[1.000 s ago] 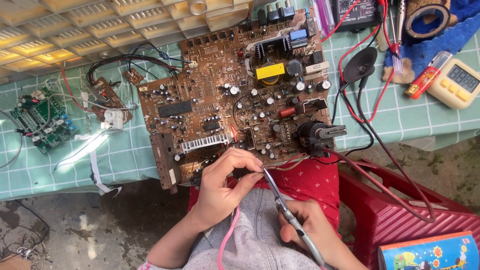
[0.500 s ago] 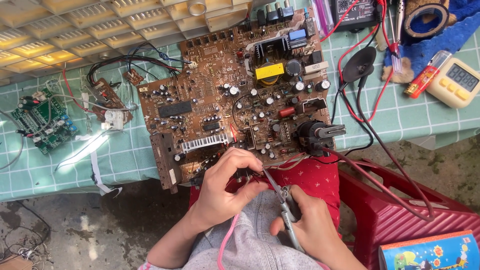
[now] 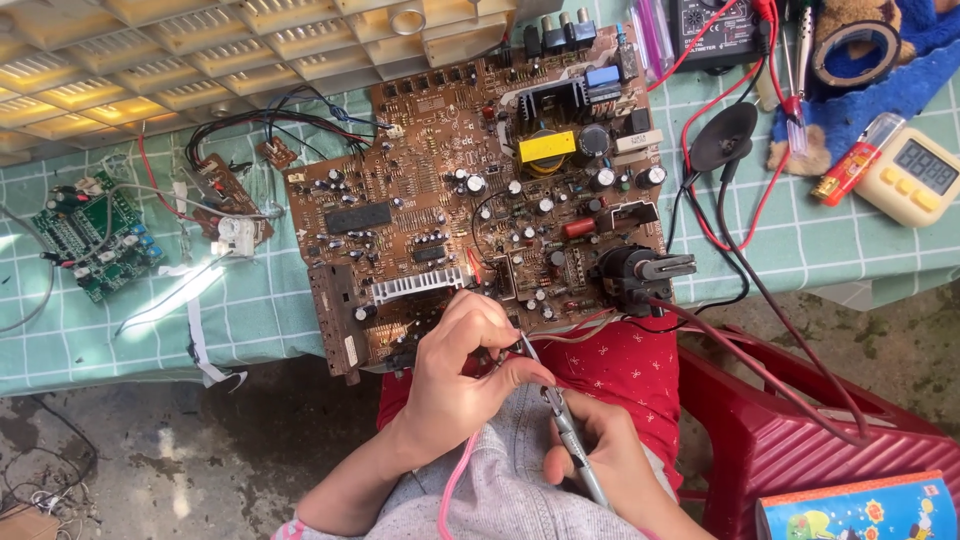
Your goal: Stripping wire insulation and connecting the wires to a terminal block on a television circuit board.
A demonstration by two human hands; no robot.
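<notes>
While the brown board overhangs the table edge, both hands work at its near edge.
Left hand pinches a part there; right hand clamps a grey tool (tip at board). Blue box sits bottom right.

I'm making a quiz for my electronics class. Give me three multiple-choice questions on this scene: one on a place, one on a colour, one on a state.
1. Where does the small green board lie?
A. left of the big brown board
B. on the red stool
C. on the person's lap

2. What colour is the timer?
A. blue
B. pale yellow
C. black

3. What is the right hand doing?
A. resting empty
B. holding a slim metal tool
C. gripping the tape roll

Answers: A, it sits on the cloth at far left; B, its case is pale yellow; B, fingers wrap the tool.
</notes>
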